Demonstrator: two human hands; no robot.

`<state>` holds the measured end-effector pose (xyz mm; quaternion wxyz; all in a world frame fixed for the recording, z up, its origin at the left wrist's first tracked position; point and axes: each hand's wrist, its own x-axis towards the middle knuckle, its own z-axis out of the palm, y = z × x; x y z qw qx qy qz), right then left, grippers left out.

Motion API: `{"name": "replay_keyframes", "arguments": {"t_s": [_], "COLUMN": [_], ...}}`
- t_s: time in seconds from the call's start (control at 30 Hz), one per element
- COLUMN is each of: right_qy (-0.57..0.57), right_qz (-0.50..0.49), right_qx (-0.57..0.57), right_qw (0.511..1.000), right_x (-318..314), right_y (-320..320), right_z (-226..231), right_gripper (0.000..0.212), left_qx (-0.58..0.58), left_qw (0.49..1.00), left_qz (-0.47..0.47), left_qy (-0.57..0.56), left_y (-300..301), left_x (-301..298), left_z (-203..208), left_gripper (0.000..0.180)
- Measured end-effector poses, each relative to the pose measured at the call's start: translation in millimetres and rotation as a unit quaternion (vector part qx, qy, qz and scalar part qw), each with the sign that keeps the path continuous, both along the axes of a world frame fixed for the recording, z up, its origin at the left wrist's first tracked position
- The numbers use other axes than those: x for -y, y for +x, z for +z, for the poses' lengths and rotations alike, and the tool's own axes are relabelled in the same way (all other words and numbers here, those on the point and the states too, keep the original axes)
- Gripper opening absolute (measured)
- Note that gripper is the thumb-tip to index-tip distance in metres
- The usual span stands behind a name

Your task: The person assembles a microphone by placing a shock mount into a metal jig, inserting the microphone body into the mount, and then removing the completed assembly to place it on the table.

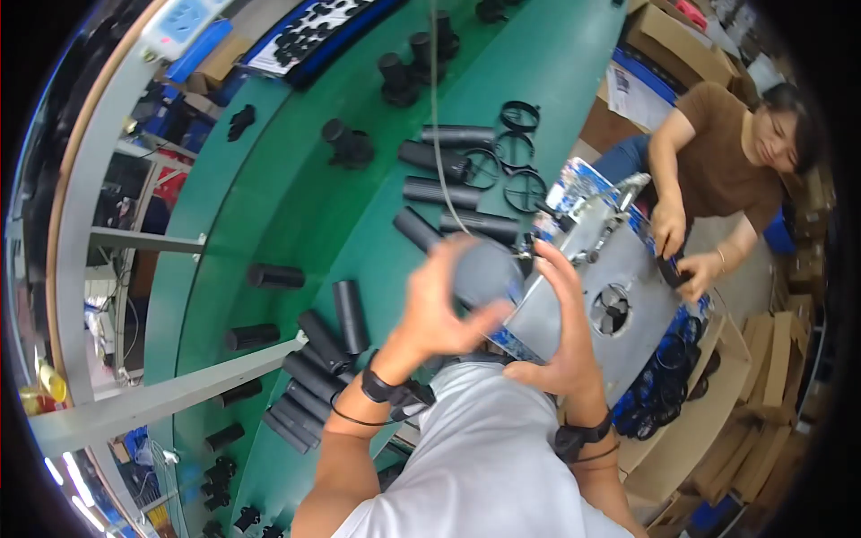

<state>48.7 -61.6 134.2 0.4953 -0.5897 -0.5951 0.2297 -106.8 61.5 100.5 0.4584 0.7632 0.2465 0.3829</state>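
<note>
My left hand (pixel 444 300) is curved around a dark grey round piece (pixel 487 273), seen end-on and smeared by motion; its exact kind is not clear. To the right of it, my right hand (pixel 563 314) has its thumb and fingers spread apart, with no object between them. Its fingertips are near a small black fitting (pixel 527 251) at the edge of a grey metal plate (pixel 574 336). Just beyond my hands, several black ribbed tubes (pixel 441 192) and thin black rings (pixel 525 190) lie on the green table (pixel 377 238).
Across the metal plate a co-worker (pixel 717 161) holds a black part in both hands. Black rings fill a wooden-sided bin (pixel 664 381) at the right. More tubes (pixel 305 394) lie at my left, near a white metal bar (pixel 179 399). A thin cable (pixel 434 90) hangs ahead.
</note>
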Motion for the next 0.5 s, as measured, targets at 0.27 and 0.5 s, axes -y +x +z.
{"name": "replay_keyframes", "arguments": {"t_s": [0.27,0.5], "right_qy": [-0.189,-0.319], "right_qz": [-0.007,-0.045], "right_qx": [-0.064,-0.160], "right_qw": [0.980,0.933], "right_x": [75.0,123.4], "right_y": [23.8,10.5], "right_z": [-40.9,-78.4], "right_gripper": [0.050,0.029], "left_qx": [-0.038,-0.188], "left_qw": [0.861,0.853], "left_qz": [0.507,0.484], "left_qy": [-0.021,-0.044], "left_y": [-172.5,-209.9], "left_x": [-210.1,-233.7], "left_z": [-152.4,-195.9], "left_gripper": [0.068,0.084]}}
